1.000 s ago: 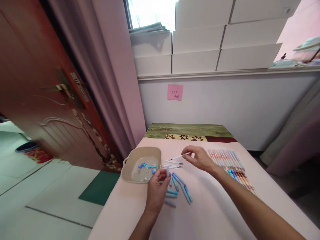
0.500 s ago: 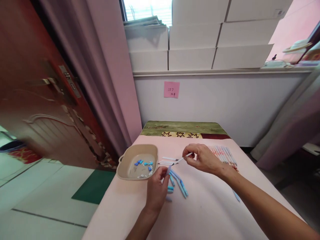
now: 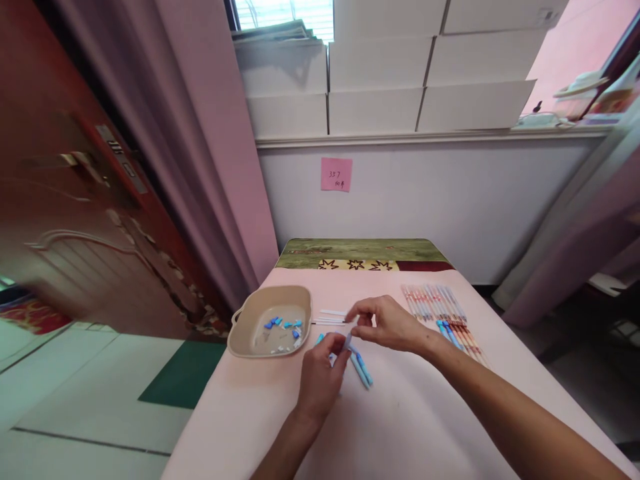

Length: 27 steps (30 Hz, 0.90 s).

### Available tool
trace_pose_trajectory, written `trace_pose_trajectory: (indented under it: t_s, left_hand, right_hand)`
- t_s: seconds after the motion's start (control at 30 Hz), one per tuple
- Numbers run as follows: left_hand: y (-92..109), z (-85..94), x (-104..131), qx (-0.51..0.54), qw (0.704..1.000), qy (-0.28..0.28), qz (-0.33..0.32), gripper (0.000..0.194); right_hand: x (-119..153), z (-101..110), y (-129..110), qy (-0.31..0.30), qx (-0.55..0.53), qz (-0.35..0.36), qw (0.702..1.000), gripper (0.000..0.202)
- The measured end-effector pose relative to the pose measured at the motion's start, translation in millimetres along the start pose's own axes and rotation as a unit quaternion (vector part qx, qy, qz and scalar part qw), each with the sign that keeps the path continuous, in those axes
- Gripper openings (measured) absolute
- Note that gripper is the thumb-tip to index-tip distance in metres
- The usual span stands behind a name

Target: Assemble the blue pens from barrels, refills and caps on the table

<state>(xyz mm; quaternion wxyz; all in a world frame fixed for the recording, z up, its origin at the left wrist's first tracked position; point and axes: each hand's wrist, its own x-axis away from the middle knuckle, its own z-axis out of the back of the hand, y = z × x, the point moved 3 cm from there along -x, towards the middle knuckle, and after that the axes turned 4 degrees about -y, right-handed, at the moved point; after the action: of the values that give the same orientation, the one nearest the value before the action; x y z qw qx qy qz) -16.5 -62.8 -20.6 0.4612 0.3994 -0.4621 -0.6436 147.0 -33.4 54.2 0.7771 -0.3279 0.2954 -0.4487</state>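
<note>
My left hand (image 3: 320,380) is closed around a pale purple pen barrel (image 3: 348,341), holding it tilted with its upper end showing. At that end the thumb and fingers of my right hand (image 3: 393,325) are pinched together; the white refill seen there earlier is mostly hidden now. Beneath and beside my left hand lie several blue pen barrels (image 3: 362,371), partly covered by it. Several thin white refills (image 3: 327,321) rest on the table just beyond both hands.
A beige basin (image 3: 243,337) at the left holds small blue and white pieces (image 3: 275,323). To the right lie a row of clear pens with reddish markings (image 3: 433,302) and some blue pens (image 3: 450,333). A wall with a pink note (image 3: 336,175) stands behind the table (image 3: 410,420).
My right hand has come down and left to the barrel's end, and the white refill it held at the opening has mostly gone out of sight. The view has shifted slightly.
</note>
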Motion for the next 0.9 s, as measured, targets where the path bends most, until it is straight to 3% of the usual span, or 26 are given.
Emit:
trace_pose_trajectory:
  t_s: [0.17,0.33,0.47,0.53,0.63,0.73,0.8,0.9]
  left_hand:
    - [-2,-2.2,-15,0.224,0.967,0.03,0.115,0.027]
    - [-6,-5.2,-28,0.289,0.947,0.095,0.102,0.028]
    - [-13,-16.9,-32,0.286,0.945,0.118,0.107,0.03]
    - [-16,-14.2,-36,0.258,0.953,0.119,0.104,0.033]
    - [-22,19.6,-48,0.164,0.972,0.153,0.076,0.037]
    - [-27,84.3,-62,-0.049,0.978,0.195,0.062,0.026]
    - [-29,127.9,-70,-0.284,0.937,0.179,0.099,0.02]
    - [-35,173.6,-77,-0.382,0.899,0.172,0.131,0.011]
  right_hand:
    - [11,-23,33,0.156,-0.233,-0.023,0.96,0.031]
    - [19,-66,54,0.127,-0.281,-0.048,0.95,0.03]
    - [13,-74,57,0.157,-0.247,-0.024,0.956,0.022]
    - [10,-75,64,0.175,-0.252,-0.013,0.952,0.021]
    - [7,-77,88,0.231,-0.265,-0.034,0.936,0.024]
    - [10,-78,117,0.299,-0.272,-0.072,0.912,0.027]
    - [12,-75,135,0.328,-0.3,-0.093,0.891,0.03]
    - [17,-66,156,0.365,-0.364,-0.13,0.847,0.039]
